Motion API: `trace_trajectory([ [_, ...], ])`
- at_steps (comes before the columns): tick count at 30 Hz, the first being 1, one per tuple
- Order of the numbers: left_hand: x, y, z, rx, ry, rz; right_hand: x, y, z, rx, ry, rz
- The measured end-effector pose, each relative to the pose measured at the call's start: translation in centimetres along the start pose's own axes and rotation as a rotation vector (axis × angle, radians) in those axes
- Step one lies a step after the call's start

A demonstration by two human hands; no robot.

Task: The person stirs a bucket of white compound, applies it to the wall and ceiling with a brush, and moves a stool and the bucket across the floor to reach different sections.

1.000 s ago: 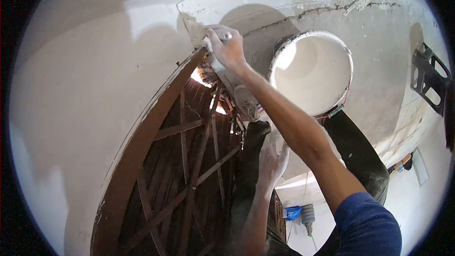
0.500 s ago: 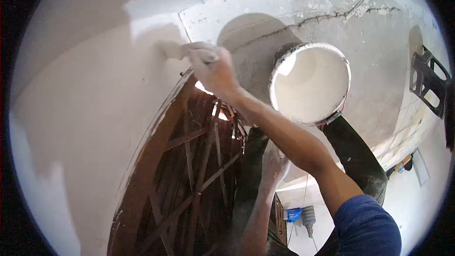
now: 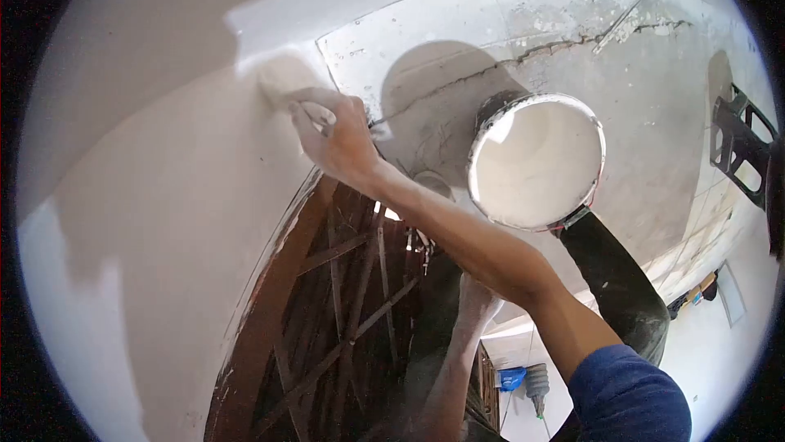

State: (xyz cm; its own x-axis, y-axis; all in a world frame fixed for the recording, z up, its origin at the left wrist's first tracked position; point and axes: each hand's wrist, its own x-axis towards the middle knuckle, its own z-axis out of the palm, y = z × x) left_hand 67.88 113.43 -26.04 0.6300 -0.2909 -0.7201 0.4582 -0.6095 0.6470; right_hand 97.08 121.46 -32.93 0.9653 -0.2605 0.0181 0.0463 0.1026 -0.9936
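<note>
My right hand [image 3: 342, 146], at the end of the bare arm below a blue sleeve, is closed around a pale paintbrush [image 3: 286, 80]. The broad, blurred brush head lies against the off-white wall [image 3: 163, 164], just above the brown frame's upper end. Lower down, my left hand [image 3: 477, 301] is partly covered by my right forearm. Its fingers are hidden, so what it holds, if anything, does not show. To the right of my right hand stands a bucket [image 3: 494, 108] of creamy white paint, its rim smeared.
A brown metal grille [image 3: 360, 332] lies below my right arm. A dark plastic stool [image 3: 740, 143] is at the far right. Behind the bucket runs a cracked, stained grey surface [image 3: 441, 74]. A blue item [image 3: 513, 378] and a grey bottle-like thing [image 3: 536, 381] sit low down.
My right hand has moved left and slightly down with the paintbrush, whose head now lies broader on the wall. The view has shifted a little; my left hand stays low.
</note>
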Motion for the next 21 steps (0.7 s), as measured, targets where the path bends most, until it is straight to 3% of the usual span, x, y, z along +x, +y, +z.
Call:
trace_trajectory([
  [3,0.3,0.0,0.0,0.021,-0.044,-0.027,0.8,-1.9,-2.8,0.063,-0.054,0.027],
  [4,0.9,-0.3,-0.2,0.047,-0.065,-0.024,1.2,-1.7,-3.2,0.055,-0.054,0.148],
  [6,2.0,2.8,-2.2,-0.189,0.047,-0.109,2.8,0.2,-3.9,0.033,-0.051,0.391],
  [8,2.0,2.8,-2.5,-0.286,0.083,-0.126,4.4,3.4,-2.8,-0.116,0.026,0.482],
  [11,1.5,1.3,-1.8,-0.280,0.046,-0.132,4.7,11.0,0.4,-0.410,0.104,0.168],
  [14,1.2,0.9,-1.6,-0.221,0.014,-0.104,4.9,8.8,1.8,-0.374,0.052,0.207],
  [17,0.9,0.0,-1.2,-0.096,0.055,-0.017,5.5,2.8,0.8,-0.067,-0.150,0.479],
  [19,1.0,-0.4,-0.3,-0.023,0.072,0.043,3.8,2.2,2.8,-0.035,0.061,-0.154],
  [21,1.2,-0.2,-0.1,0.005,0.062,0.064,3.5,-3.0,3.4,-0.002,0.107,-0.297],
])
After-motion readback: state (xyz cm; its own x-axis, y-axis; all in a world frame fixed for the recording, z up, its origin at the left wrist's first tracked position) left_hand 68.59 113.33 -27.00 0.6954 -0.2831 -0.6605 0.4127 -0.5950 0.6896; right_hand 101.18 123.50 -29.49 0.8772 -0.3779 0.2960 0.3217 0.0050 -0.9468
